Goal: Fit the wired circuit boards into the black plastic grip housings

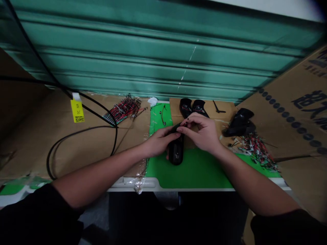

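Observation:
A black computer mouse shell (175, 151) rests upright on the green mat (196, 170) at the middle of the bench. My left hand (159, 141) wraps round its left side and top. My right hand (201, 132) is closed over its far end, fingertips pinched at the front of the shell; what they pinch is too small to make out. Both hands touch each other above the shell.
Two more black shells (192, 107) lie behind my hands, and a stack of black shells (240, 123) sits right. Small red-wired boards (258, 149) are heaped at right, another bundle (124, 109) at left. A black cable (81, 136) with a yellow tag (77, 110) loops over the cardboard.

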`<state>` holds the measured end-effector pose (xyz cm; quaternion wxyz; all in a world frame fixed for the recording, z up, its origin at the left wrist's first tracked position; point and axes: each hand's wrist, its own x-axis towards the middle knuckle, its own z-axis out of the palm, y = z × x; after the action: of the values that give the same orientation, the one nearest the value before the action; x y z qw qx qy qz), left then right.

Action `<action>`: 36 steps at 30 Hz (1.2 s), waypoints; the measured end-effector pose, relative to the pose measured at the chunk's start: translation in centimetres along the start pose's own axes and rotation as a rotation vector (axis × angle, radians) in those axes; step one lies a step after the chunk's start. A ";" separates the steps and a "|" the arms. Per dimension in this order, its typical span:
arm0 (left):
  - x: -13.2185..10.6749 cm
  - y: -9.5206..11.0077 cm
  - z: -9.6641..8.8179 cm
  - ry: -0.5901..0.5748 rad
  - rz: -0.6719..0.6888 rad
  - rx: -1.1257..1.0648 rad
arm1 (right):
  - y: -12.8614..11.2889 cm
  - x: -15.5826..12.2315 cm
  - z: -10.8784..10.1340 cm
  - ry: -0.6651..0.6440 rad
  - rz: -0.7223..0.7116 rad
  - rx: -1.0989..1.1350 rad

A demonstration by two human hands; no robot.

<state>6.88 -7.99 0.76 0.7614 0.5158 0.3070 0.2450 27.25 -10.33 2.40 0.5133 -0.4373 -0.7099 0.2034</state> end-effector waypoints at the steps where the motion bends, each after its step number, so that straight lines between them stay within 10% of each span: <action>1: 0.0 -0.1 0.0 -0.001 -0.002 0.012 | -0.2 0.1 -0.2 -0.023 -0.008 -0.014; 12: -0.1 -0.9 -0.3 0.018 -0.061 0.034 | -1.4 0.1 -2.3 -0.132 -0.068 -0.173; 21: 0.6 -0.8 -0.1 0.171 0.069 0.007 | 0.2 0.1 -2.3 -0.161 -0.380 -0.404; 36: 0.3 -0.4 -0.2 0.100 -0.085 -0.075 | -0.4 -0.1 -1.6 -0.123 -0.277 -0.259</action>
<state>7.01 -7.80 0.30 0.7737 0.4604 0.3569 0.2491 28.59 -10.93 3.27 0.4315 -0.3844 -0.8136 0.0644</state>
